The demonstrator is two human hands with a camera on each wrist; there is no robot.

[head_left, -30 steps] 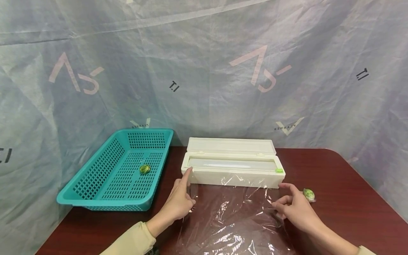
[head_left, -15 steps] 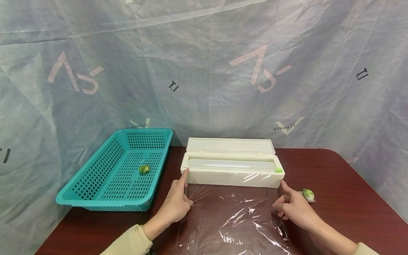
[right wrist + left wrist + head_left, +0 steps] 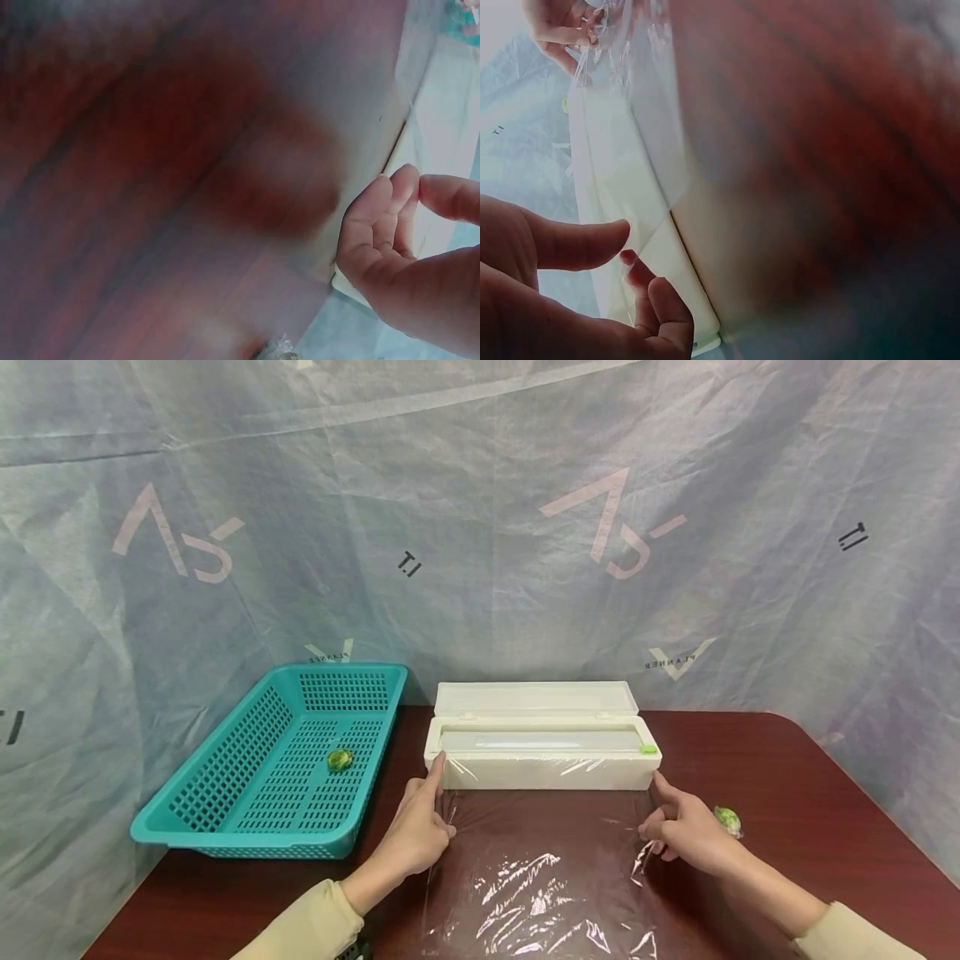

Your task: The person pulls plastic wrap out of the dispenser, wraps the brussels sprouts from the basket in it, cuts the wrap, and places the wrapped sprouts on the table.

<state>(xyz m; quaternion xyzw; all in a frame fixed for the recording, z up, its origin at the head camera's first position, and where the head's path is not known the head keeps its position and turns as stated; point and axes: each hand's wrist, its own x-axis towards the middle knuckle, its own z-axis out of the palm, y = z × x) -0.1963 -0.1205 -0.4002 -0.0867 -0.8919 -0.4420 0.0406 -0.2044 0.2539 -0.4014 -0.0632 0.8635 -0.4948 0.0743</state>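
A sheet of clear plastic wrap (image 3: pixel 517 893) stretches toward me from a white wrap dispenser box (image 3: pixel 543 774), whose lid is raised at the back. My left hand (image 3: pixel 414 839) pinches the sheet's left edge between thumb and fingers, while its index finger reaches to the box's front left corner. On the other side my right hand (image 3: pixel 693 831) pinches the right edge, index finger at the box's front right corner. In the right wrist view the thumb (image 3: pixel 450 196) meets the curled fingertips. The wrap's near end runs out of the head view.
At left a teal plastic basket (image 3: pixel 247 841) holds one Brussels sprout (image 3: pixel 340 760). A second sprout (image 3: pixel 727 821), seemingly wrapped in film, lies on the dark red table (image 3: pixel 795 777) just beyond my right hand. A printed grey cloth (image 3: pixel 480 527) hangs behind the table.
The wrap has grown flatter and tauter between my hands. My right hand has come slightly left and up, and the box's right end has shifted slightly left and back.
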